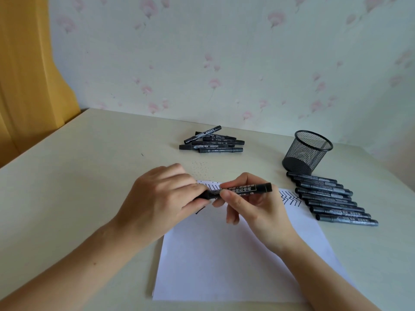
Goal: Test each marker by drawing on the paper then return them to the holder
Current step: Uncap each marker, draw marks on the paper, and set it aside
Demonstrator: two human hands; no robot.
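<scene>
The counter [89, 176] carries a paper sheet [224, 254], a mesh holder [306, 152], a marker pile [213, 142] and a marker row [332, 199].

the marker [242, 190] gripped between the left hand [161, 198] and the right hand [251, 205] is seen to be of black plastic, faintly glossy, with a smooth printed label in white. the same plastic sheen is shown by the loose pile of markers [213, 142] and by the row of markers [332, 198]. the holder [306, 152] is made of black metal mesh, matt and finely perforated, with a solid rim. the paper [224, 254] is white, matt and smooth, marked with black ink. the table [78, 176] is finished in a pale, smooth, low-sheen surface. the wall [224, 63] is covered in matt floral wallpaper.
</scene>
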